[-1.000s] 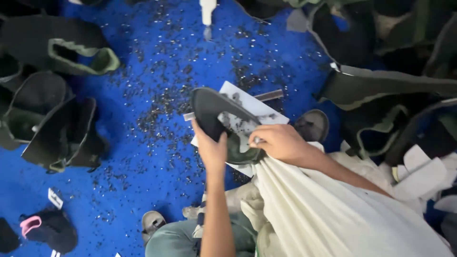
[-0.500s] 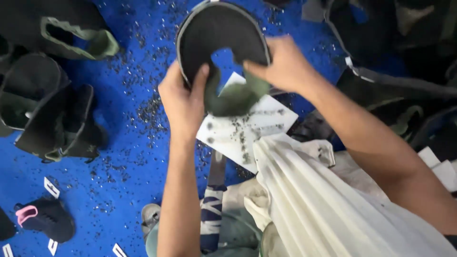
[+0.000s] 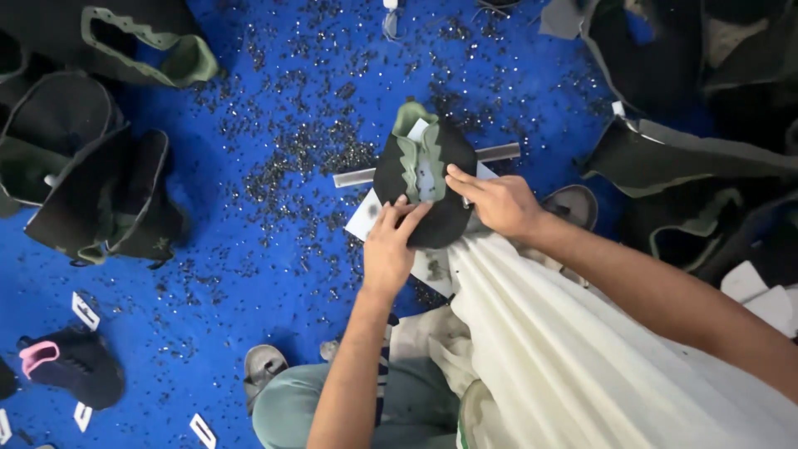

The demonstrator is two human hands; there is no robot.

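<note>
Both hands (image 3: 440,224) around black shoe upper (image 3: 424,179)

A blue floor (image 3: 249,274), strewn with dark scraps (image 3: 307,158), carries black shoe uppers (image 3: 100,191) at left, more uppers (image 3: 690,158) at right, and a metal ruler (image 3: 353,177) centrally.

Bright blue floor (image 3: 249,274) strewn with small dark scraps (image 3: 307,158).
</note>
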